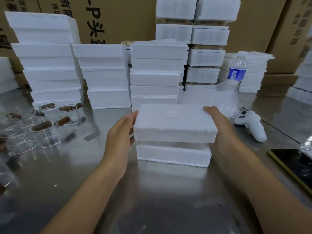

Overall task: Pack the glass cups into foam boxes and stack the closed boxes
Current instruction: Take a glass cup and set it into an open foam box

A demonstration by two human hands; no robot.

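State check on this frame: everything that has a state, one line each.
foam lid: held at both ends above base, not seated
foam base: on table, under lid, gap showing
left hand: grips lid's left end
right hand: grips lid's right end
glass cups: loose on table, unpacked
water bottle: upright, capped
phone: flat, screen dark

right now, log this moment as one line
step: lidding box | left hand: grips foam lid left end | right hand: grips right end | foam lid: above foam base, gap showing
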